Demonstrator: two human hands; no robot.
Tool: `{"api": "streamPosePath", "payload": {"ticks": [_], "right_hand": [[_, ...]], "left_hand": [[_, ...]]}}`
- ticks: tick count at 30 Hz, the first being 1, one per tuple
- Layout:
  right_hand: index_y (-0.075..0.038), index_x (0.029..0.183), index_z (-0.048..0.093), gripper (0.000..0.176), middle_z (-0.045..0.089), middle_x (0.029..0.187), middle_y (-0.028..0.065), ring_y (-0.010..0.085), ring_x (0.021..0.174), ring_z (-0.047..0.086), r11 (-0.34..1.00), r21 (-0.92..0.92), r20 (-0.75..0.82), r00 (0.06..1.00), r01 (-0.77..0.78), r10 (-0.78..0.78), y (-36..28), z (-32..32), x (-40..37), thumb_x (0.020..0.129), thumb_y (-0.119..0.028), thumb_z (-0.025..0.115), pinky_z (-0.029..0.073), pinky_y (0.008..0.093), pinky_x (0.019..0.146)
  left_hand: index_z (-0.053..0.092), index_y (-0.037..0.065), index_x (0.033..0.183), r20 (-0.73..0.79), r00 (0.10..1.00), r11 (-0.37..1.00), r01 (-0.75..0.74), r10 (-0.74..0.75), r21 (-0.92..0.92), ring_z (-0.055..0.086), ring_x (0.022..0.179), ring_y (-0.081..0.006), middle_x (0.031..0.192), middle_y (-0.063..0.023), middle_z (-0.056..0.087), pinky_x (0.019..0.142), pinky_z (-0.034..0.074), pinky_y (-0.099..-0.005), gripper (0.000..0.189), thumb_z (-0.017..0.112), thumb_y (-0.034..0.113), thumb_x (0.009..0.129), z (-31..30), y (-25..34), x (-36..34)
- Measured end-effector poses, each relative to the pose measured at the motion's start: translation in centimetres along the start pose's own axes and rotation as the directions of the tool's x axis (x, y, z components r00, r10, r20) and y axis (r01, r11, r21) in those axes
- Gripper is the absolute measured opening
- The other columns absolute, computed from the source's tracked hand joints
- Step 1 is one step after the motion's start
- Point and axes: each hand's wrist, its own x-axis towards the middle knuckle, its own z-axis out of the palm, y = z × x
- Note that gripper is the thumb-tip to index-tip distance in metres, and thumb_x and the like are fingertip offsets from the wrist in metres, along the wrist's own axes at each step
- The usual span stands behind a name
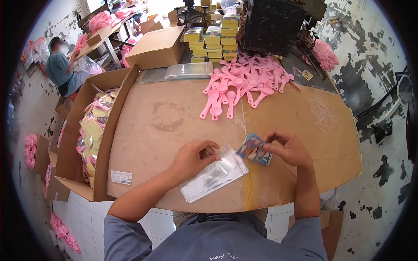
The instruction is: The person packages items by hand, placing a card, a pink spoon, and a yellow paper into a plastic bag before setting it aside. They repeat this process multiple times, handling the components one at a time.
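My right hand [287, 148] pinches a printed picture card [251, 148], slightly blurred, over a small stack of similar cards [266, 160]. To its left lies a pile of clear plastic bags [213, 177], slanted across the cardboard-covered table. My left hand [195, 157] rests at the upper left part of these bags. Its fingers are curled, with a gap between thumb and index finger, and the thumb touches the top bag. Farther back is a heap of pink plastic scoops [250, 80].
An open carton [115, 143] of filled packets borders the table's left side. Behind stand a closed box [156, 45], stacks of yellow-edged cards [213, 41], more clear bags [188, 70] and a black machine [273, 26]. A person [63, 67] sits at the far left.
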Motion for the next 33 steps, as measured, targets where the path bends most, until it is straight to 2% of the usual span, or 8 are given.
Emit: {"api": "streamPosePath", "payload": {"ticks": [4,11,17,20,22,25,28,33], "right_hand": [[-0.003,0.105,0.069,0.017,0.071,0.100,0.0074,0.0200,0.097,0.067,0.966,0.084,0.242,0.935,0.244,-0.257,-1.5,3.6,0.6,0.089,-0.002,0.073,0.051,0.0337,0.086],[-0.005,0.096,0.070,0.009,0.075,0.108,0.0080,0.0232,0.113,0.069,0.934,-0.109,0.376,0.884,0.340,-0.278,-1.9,4.6,0.7,0.088,-0.003,0.075,0.046,0.0398,0.102],[-0.006,0.097,0.069,0.012,0.075,0.111,0.0078,0.0239,0.107,0.068,0.909,-0.274,0.392,0.899,0.315,-0.194,-0.8,4.7,0.8,0.087,-0.009,0.075,0.043,0.0414,0.107],[-0.006,0.105,0.069,0.018,0.075,0.107,0.0088,0.0273,0.098,0.068,0.914,-0.241,0.381,0.898,0.325,-0.219,-0.3,4.9,0.7,0.088,-0.011,0.073,0.042,0.0428,0.107],[-0.005,0.106,0.069,0.019,0.074,0.105,0.0096,0.0263,0.096,0.068,0.908,-0.238,0.382,0.893,0.344,-0.239,-0.2,4.8,0.8,0.089,-0.010,0.073,0.046,0.0410,0.102],[-0.004,0.111,0.070,0.021,0.074,0.099,0.0087,0.0187,0.088,0.069,0.956,-0.120,0.317,0.923,0.268,-0.219,-0.4,4.3,0.8,0.090,-0.008,0.073,0.052,0.0353,0.085],[-0.002,0.117,0.069,0.026,0.071,0.092,0.0045,0.0091,0.079,0.064,0.993,-0.039,0.021,0.993,0.115,-0.114,0.0,3.6,0.4,0.092,-0.006,0.073,0.051,0.0280,0.070],[0.000,0.122,0.068,0.029,0.066,0.092,0.0001,0.0050,0.076,0.059,0.979,0.202,-0.093,0.995,-0.012,0.032,-1.5,4.2,0.6,0.093,-0.002,0.070,0.049,0.0233,0.068]], "left_hand": [[0.076,0.002,0.098,0.011,1.000,1.000,0.005,-0.005,0.012,0.065,0.070,-0.0137,0.085,-0.0062,0.072,0.061,0.051,-0.0300,0.016,0.080,0.013,0.088,-0.1,0.4,-0.1],[0.076,-0.001,0.103,-0.028,0.965,0.962,-0.255,0.259,0.094,0.065,0.068,-0.0191,0.091,-0.0107,0.073,0.062,0.053,-0.0323,0.017,0.076,0.011,0.091,0.3,-0.9,-0.2],[0.075,0.002,0.098,0.020,1.000,1.000,0.024,-0.024,0.011,0.065,0.075,-0.0136,0.092,-0.0069,0.073,0.067,0.052,-0.0298,0.008,0.071,0.007,0.094,-0.7,0.9,-0.3],[0.070,0.003,0.102,-0.136,0.987,0.987,-0.107,0.090,-0.118,0.068,0.079,-0.0118,0.092,-0.0050,0.075,0.071,0.053,-0.0279,0.007,0.068,0.008,0.097,-0.6,-0.4,-0.2],[0.065,0.004,0.108,-0.095,0.995,0.909,-0.034,-0.006,-0.416,0.070,0.082,-0.0132,0.095,-0.0066,0.075,0.073,0.054,-0.0277,0.011,0.067,0.010,0.099,-1.2,-0.6,0.0],[0.061,0.003,0.118,-0.058,0.998,0.779,-0.024,-0.015,-0.626,0.073,0.088,-0.0150,0.098,-0.0106,0.076,0.075,0.055,-0.0275,0.019,0.066,0.012,0.101,-2.7,-0.3,0.2],[0.057,0.003,0.126,-0.049,0.999,0.729,-0.032,-0.003,-0.684,0.074,0.089,-0.0163,0.100,-0.0127,0.076,0.076,0.057,-0.0283,0.027,0.065,0.012,0.102,-3.4,0.4,0.0],[0.051,0.001,0.135,0.034,0.999,0.688,0.014,0.016,-0.725,0.075,0.090,-0.0180,0.102,-0.0145,0.077,0.078,0.060,-0.0301,0.037,0.066,0.008,0.102,-2.5,1.3,-0.2]]}}
